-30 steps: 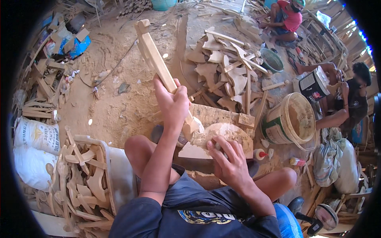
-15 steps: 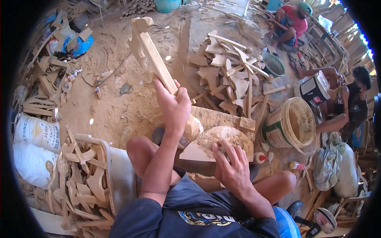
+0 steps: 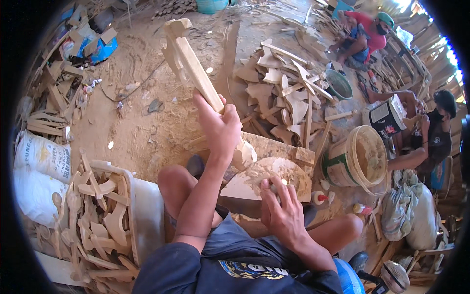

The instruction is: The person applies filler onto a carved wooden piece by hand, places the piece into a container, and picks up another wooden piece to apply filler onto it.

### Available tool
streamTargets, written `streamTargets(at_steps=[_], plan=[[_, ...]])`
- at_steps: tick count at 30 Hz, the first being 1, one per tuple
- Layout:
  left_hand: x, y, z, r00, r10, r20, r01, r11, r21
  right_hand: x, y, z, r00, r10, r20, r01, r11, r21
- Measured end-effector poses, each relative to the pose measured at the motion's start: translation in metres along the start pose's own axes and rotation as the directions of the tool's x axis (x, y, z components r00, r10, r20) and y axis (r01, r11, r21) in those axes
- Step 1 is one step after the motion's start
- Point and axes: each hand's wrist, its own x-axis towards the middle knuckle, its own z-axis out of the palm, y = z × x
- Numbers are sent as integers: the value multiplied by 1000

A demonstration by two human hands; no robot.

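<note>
My left hand (image 3: 220,125) is wrapped around a long pale wooden piece (image 3: 198,71), which rises tilted to the upper left and has a blocky, hooked far end. Below my fist its rounded lower end (image 3: 243,155) hangs at the left edge of a low wooden work block (image 3: 267,143). A pale half-round sheet (image 3: 240,186) with crumbly light powder or paste lies on the block. Over this sheet, my right hand (image 3: 284,208) has its fingers bent and drawn together at the tips. Whatever sits between them is hidden.
A large pail (image 3: 338,159) stands right of the block, beside a red-capped bottle (image 3: 319,197). Ahead lies a heap of cut wooden parts (image 3: 289,98). At my left is a bin (image 3: 147,215) of wood pieces. Two people sit at the right and far right.
The view has shifted slightly. My left hand and the wooden piece sit a little farther right, and more of its lower end shows. My right hand has barely moved. The person in red has shifted an arm.
</note>
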Motion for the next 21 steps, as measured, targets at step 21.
streamTargets(at_steps=[21], plan=[[-4,2,7,996,90,13,-90,993,80,7,4,14,990,-10,-141,9,1000,-3]])
